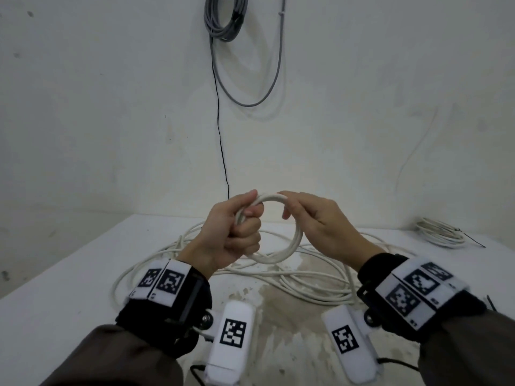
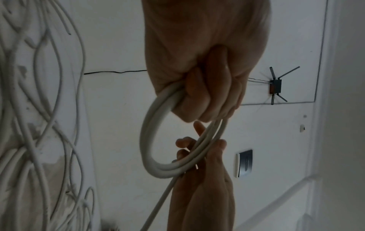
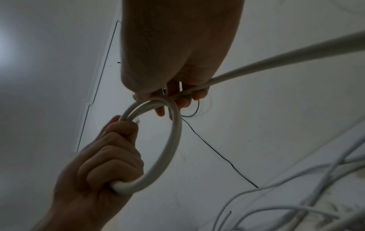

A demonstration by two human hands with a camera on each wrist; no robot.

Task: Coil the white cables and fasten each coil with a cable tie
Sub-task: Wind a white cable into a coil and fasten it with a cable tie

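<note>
White coil (image 1: 281,240): a few turns of white cable held up in the air over the desk (image 1: 55,274), right above the loose pile.
Left hand (image 1: 231,232): fist wrapped tight round the left side of the coil, thumb up on top; the wrist view shows the fingers (image 2: 207,96) curled round the bundled strands.
Right hand (image 1: 315,218): pinching the top right of the coil, fingers curled over the strand; from its wrist view a length of cable (image 3: 276,62) runs off from under the hand.
Loose cable pile (image 1: 306,280): messy white loops sprawled on the desk right under the coil, lying on a stained brownish patch.
Finished bundle (image 1: 440,232): another white coil on the desk, well off to the right of the held coil, with a black cable tie (image 1: 473,242) sticking out of it.
Wall behind coil: grey cable bundle (image 1: 225,18) hanging up high, thin black wire (image 1: 221,135) dropping down towards the desk.
</note>
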